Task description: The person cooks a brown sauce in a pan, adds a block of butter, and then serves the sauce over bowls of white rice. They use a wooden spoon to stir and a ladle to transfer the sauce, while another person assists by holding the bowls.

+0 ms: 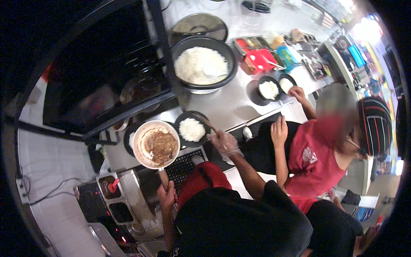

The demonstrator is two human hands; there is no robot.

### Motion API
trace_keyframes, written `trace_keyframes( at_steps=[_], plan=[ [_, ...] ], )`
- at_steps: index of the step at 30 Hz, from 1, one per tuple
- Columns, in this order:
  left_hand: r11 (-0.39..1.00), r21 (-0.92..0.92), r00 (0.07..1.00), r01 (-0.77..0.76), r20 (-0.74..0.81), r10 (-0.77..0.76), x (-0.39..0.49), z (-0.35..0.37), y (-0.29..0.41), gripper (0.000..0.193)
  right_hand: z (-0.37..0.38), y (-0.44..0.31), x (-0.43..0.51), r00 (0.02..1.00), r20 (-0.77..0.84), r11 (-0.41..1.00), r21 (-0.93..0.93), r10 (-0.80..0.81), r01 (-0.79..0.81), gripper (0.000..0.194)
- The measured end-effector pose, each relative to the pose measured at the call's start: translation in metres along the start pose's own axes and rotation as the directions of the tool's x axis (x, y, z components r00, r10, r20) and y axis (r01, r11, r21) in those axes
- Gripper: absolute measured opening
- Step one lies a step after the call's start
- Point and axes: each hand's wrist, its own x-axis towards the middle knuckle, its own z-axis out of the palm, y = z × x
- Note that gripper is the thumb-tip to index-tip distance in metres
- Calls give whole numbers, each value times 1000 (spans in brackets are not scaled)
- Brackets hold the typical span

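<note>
My left hand (167, 194) grips the handle (163, 178) of a light-coloured saucepan (137, 157). The pan holds brown saucy food (159, 147), tilted so its inside shows. In a clear plastic glove, my right hand (224, 144) holds a wooden utensil (208, 123), whose far end lies over a black bowl (200, 144). White rice (192, 129) is heaped in that bowl, just right of the pan. Partly hidden under the pan's left side is another dark bowl (128, 141) with something white in it.
A large rice cooker (221, 84) stands behind, its lid (199, 24) raised. A co-worker's hand (297, 93) touches one of two black rice bowls (269, 90). Topping trays and a red container (261, 61) sit farther right. A black metal frame (131, 112) and heated wells (109, 186) flank the left.
</note>
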Motion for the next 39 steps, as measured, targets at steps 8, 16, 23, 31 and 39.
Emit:
trace_keyframes(
  at_steps=[8, 16, 23, 31, 39],
  plan=[
    [961, 244, 990, -129, -18, 138, -12, -2, 11, 30, 105, 17, 49, 894, -395, 948, 307, 211, -88, 24],
    [915, 372, 985, -153, 136, 109, -11, 23, 46, 33, 54, 81, 75, 859, -487, 985, 136, 161, -108, 36],
    [963, 235, 946, -131, 319, 51, 23, 91, 56, 31, 0, 113, 41, 917, -379, 968, 251, 126, -30, 41],
    [984, 76, 918, -160, 378, 119, 46, 129, 47, 31, -3, 108, 8, 882, -431, 981, -45, -192, 191, 31],
    [989, -2, 934, -145, 330, 137, 49, 150, 33, 22, -68, 27, -39, 971, -160, 929, 353, 179, -113, 58]
  ],
)
